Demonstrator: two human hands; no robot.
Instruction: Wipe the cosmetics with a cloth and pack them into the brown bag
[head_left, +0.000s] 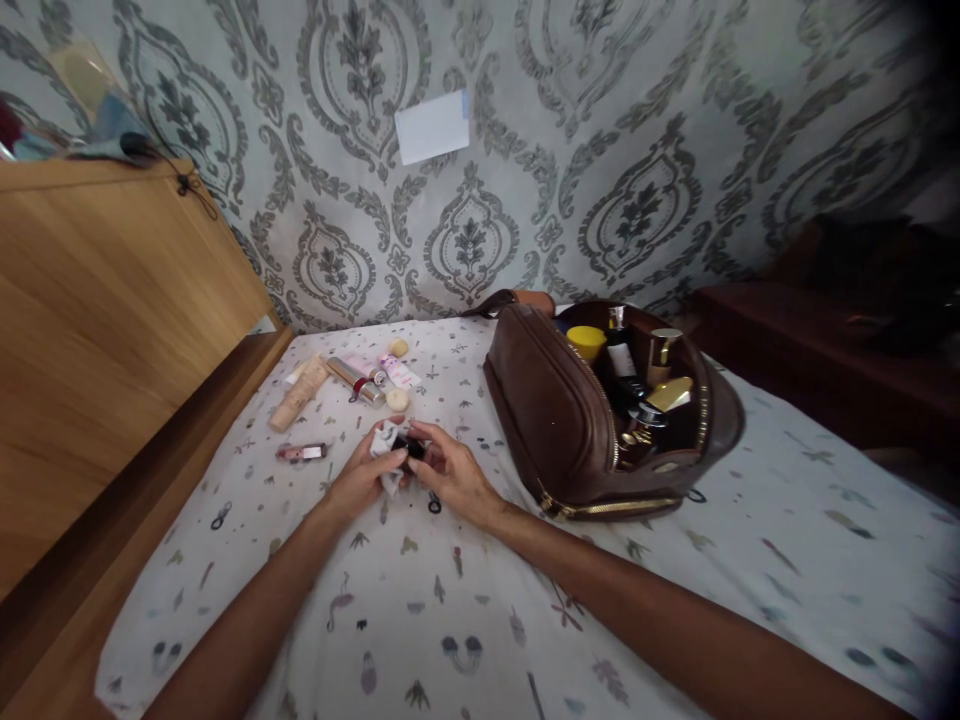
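Observation:
A white crumpled cloth (386, 458) is gripped in my left hand (364, 475), its fold pressed against a small black item (410, 448). My right hand (454, 474) has its fingers closed round that item, whose exact kind I cannot make out. Beyond and left of my hands lie a beige tube (298, 392), a silver cylinder with a red band (357, 380), a pink and white tube (400, 371) and a small pinkish tube (301, 453). On the right stands an open brown bag (540, 400) holding a yellow-lidded container (586, 342) and several bottles.
A printed white sheet (457, 590) covers the surface. A wooden panel (120, 320) rises at the left. Patterned wallpaper with a white paper (433, 127) is behind. A dark red piece of furniture (795, 350) stands at the right.

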